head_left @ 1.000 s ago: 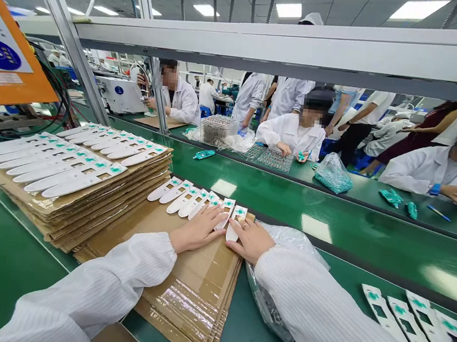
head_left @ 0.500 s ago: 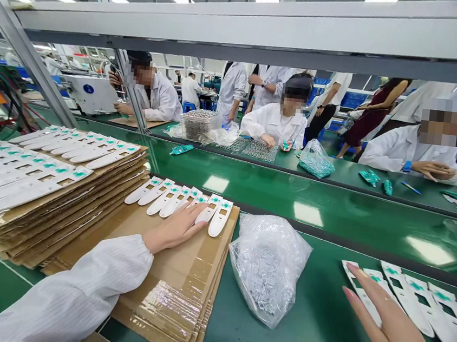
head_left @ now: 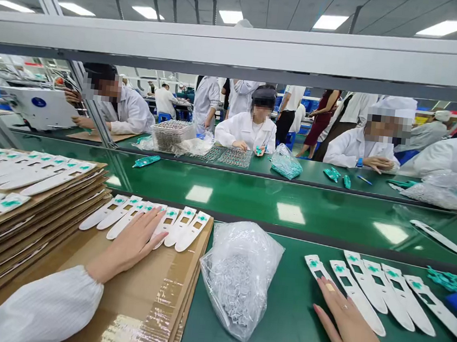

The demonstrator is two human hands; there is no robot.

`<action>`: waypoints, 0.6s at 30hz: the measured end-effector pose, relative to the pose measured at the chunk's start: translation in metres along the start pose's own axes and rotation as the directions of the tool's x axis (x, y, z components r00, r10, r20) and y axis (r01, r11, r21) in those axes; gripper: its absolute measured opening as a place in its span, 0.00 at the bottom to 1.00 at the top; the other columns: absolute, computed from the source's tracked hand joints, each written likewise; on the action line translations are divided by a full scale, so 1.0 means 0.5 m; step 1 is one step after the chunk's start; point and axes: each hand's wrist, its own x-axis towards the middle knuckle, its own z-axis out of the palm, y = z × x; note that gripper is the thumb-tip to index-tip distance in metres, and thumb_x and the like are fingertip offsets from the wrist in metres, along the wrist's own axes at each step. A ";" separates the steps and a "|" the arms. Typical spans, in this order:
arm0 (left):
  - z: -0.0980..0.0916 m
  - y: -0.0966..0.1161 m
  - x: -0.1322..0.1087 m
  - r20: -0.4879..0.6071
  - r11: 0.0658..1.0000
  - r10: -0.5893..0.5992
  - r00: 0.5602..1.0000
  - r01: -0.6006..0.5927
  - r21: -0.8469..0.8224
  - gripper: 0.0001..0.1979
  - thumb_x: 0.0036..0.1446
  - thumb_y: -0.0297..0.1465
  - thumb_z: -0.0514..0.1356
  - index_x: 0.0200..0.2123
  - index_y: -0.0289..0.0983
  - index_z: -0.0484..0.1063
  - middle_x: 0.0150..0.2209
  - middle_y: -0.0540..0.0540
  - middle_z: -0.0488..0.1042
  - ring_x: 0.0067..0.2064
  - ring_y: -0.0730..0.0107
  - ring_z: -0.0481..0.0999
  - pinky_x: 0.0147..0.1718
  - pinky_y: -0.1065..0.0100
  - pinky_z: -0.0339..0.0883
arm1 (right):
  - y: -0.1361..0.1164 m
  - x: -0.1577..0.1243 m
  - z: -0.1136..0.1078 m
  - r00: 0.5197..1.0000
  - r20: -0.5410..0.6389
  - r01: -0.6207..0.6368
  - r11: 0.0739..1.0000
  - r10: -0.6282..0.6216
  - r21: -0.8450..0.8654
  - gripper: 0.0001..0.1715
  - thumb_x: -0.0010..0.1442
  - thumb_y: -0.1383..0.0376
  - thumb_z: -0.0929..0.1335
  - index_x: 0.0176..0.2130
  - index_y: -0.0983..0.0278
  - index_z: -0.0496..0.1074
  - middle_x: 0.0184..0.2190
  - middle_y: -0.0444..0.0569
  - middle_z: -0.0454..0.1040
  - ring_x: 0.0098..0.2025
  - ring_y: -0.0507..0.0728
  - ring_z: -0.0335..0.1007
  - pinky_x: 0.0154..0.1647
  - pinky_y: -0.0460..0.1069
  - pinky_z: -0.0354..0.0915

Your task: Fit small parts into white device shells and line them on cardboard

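Several white pieces (head_left: 365, 309), green bench (head_left: 292, 286), lights (head_left: 330, 22)

No word, number or brand can be read; the one sign that stands out is a round blue emblem (head_left: 38, 102) on a white machine (head_left: 57, 111) at the left, its pale inner marking too small to decipher.

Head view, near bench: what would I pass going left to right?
Taller cardboard stack → left hand → clear plastic bag of small parts → right hand → green pieces.
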 end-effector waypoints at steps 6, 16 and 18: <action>-0.009 0.182 0.059 -0.005 0.960 0.230 0.973 -0.227 -0.162 0.16 0.73 0.34 0.48 0.48 0.38 0.75 0.49 0.40 0.79 0.51 0.57 0.76 0.53 0.56 0.68 | 0.025 0.071 0.002 0.992 0.027 -0.128 0.985 0.126 0.113 0.37 0.73 0.47 0.52 0.68 0.64 0.60 0.68 0.58 0.63 0.70 0.70 0.57 0.66 0.67 0.63; 0.042 0.391 0.079 0.227 0.852 0.470 0.853 -0.371 -0.370 0.06 0.66 0.26 0.61 0.34 0.36 0.76 0.35 0.47 0.76 0.37 0.63 0.77 0.36 0.66 0.67 | 0.012 0.100 -0.008 0.982 0.136 -0.167 0.950 0.134 0.263 0.31 0.72 0.50 0.57 0.67 0.59 0.63 0.48 0.55 0.78 0.45 0.66 0.78 0.42 0.58 0.73; 0.039 0.380 0.079 0.230 0.852 0.436 0.870 -0.318 -0.416 0.06 0.68 0.28 0.59 0.39 0.36 0.76 0.39 0.46 0.77 0.39 0.63 0.78 0.37 0.66 0.68 | -0.004 0.096 -0.016 0.979 0.161 -0.171 0.936 0.126 0.306 0.30 0.72 0.50 0.56 0.65 0.59 0.66 0.47 0.54 0.77 0.45 0.64 0.77 0.42 0.57 0.73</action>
